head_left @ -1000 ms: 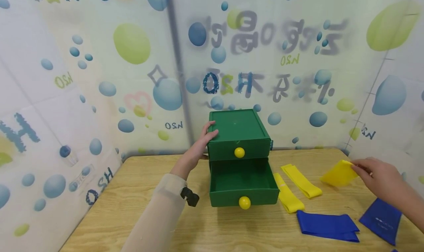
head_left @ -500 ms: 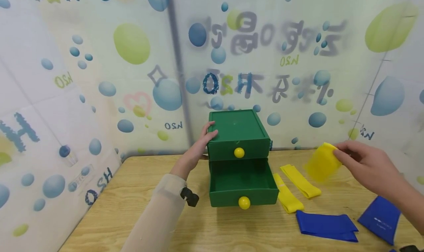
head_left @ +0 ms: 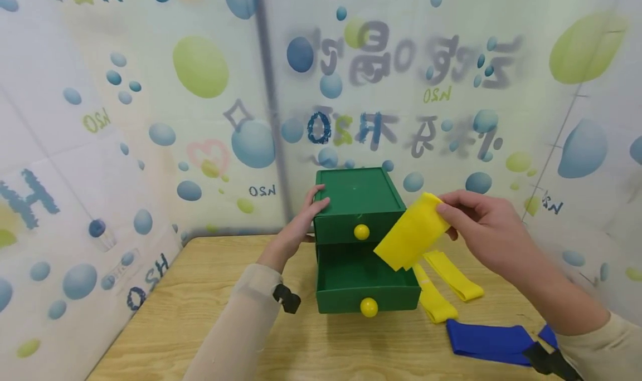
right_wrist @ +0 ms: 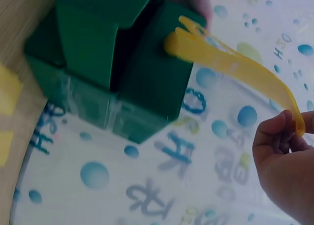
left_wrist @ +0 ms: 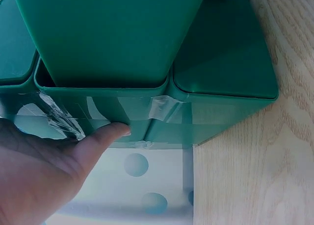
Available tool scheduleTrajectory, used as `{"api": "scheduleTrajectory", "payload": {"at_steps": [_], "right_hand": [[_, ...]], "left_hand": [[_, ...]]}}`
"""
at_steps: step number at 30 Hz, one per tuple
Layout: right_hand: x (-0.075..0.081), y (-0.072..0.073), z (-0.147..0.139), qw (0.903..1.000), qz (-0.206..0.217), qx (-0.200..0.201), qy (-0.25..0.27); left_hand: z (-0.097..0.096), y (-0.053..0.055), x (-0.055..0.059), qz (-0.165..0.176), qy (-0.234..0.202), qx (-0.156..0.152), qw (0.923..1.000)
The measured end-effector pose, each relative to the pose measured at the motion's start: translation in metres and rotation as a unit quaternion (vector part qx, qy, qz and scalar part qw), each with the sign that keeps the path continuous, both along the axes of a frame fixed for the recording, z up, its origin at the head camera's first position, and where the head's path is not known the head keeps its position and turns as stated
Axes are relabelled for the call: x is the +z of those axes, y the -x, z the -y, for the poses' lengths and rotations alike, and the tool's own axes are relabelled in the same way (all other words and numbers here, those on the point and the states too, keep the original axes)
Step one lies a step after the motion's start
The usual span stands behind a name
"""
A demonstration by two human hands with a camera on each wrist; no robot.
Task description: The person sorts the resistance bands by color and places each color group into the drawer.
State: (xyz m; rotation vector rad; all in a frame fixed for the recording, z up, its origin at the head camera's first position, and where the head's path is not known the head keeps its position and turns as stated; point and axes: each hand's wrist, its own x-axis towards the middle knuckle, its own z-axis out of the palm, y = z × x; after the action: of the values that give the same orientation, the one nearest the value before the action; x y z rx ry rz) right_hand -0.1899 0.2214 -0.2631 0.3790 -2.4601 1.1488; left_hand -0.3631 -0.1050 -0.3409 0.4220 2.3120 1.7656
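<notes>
A green two-drawer cabinet (head_left: 358, 190) stands on the table, its lower drawer (head_left: 368, 298) pulled out and its upper drawer pushed in. My left hand (head_left: 295, 228) rests against the cabinet's left side, two fingertips lying over the top edge. In the left wrist view, an extended finger (left_wrist: 105, 136) presses on the taped green side. My right hand (head_left: 484, 225) pinches one end of a folded yellow resistance band (head_left: 413, 233). This band hangs in front of the cabinet's right side, overlapping the drawer's right edge in the head view.
Right of the cabinet lie two folded yellow bands (head_left: 453, 275). A folded blue band (head_left: 489, 341) is nearer the front, with another blue piece (head_left: 548, 334) partly hidden by my right sleeve. A patterned curtain (head_left: 200, 147) hangs behind the wooden table (head_left: 165, 314).
My right hand has carried the yellow band leftward and up from the table's right side to the cabinet. The left hand and both drawers have stayed put.
</notes>
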Motion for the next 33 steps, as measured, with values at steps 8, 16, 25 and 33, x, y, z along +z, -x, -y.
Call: {"api": "scheduleTrajectory", "payload": {"at_steps": [8,16,25,33], "right_hand": [[-0.016,0.016,0.053,0.9955,0.064,0.065,0.029],[-0.038,0.031,0.094,0.9836,0.131,0.095,0.080],[-0.081,0.050,0.076,0.9805,0.140,0.039,-0.132],[-0.086,0.058,0.076,0.9691,0.118,0.039,-0.213]], "left_hand": [[0.000,0.001,0.001,0.003,-0.001,-0.001,1.0000],[0.000,0.002,0.000,0.009,-0.001,0.001,1.0000],[0.001,0.001,0.000,0.002,0.003,-0.003,1.0000],[0.000,-0.001,0.000,0.004,0.002,-0.001,1.0000]]}}
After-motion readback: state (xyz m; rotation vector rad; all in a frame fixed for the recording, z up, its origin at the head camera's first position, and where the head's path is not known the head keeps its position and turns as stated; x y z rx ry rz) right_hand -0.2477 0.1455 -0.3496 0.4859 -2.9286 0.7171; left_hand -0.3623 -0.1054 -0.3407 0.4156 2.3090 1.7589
